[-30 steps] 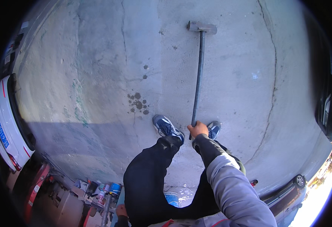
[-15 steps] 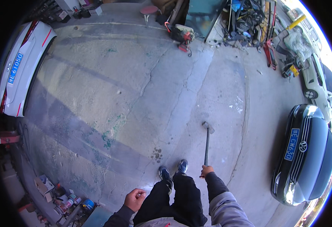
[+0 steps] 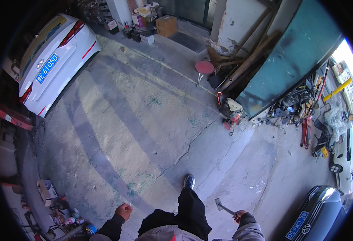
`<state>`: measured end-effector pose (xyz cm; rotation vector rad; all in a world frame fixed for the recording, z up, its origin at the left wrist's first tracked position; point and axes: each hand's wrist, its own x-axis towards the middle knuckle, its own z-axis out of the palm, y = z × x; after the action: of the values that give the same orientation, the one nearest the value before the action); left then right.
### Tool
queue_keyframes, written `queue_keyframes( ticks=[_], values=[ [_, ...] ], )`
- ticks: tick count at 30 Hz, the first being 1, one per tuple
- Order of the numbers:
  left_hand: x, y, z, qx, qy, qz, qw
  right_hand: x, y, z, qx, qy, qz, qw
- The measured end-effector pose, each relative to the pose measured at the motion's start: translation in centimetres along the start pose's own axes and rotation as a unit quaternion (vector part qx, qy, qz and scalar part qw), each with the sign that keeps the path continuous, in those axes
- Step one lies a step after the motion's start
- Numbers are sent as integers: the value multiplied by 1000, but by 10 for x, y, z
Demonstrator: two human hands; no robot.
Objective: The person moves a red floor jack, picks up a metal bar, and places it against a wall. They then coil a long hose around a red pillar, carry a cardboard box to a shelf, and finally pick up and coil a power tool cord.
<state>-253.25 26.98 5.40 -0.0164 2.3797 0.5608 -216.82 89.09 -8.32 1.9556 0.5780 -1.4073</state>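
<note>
My right hand (image 3: 239, 216) grips the shaft of a long-handled scraper tool (image 3: 223, 207), its flat head raised just off the concrete at my lower right. My left hand (image 3: 123, 211) swings at my side as a closed fist with nothing in it. One dark-trousered leg and blue shoe (image 3: 189, 181) steps forward on the concrete floor (image 3: 144, 132). Grey sleeves cover both forearms.
A white car (image 3: 52, 60) is parked at the upper left, a dark car (image 3: 317, 213) at the lower right. A red round stool (image 3: 204, 68), a small red machine (image 3: 232, 112), a teal panel (image 3: 289, 56), scrap piles and cardboard boxes (image 3: 166, 25) stand ahead.
I have turned and walked, so the view swung toward the workshop front. The tool, earlier held upright with its head on the floor, is now lifted and carried at my right side.
</note>
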Motion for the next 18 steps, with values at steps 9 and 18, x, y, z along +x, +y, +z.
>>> queue_keyframes(
  ticks=[9, 18],
  values=[
    [116, 13, -77, -69, -57, -142, 986, -170, -245, 113, -474, 9, -73, 877],
    [361, -36, -173, -10, -138, -121, 983, -340, -476, 270, -448, 87, -161, 875]
  ],
)
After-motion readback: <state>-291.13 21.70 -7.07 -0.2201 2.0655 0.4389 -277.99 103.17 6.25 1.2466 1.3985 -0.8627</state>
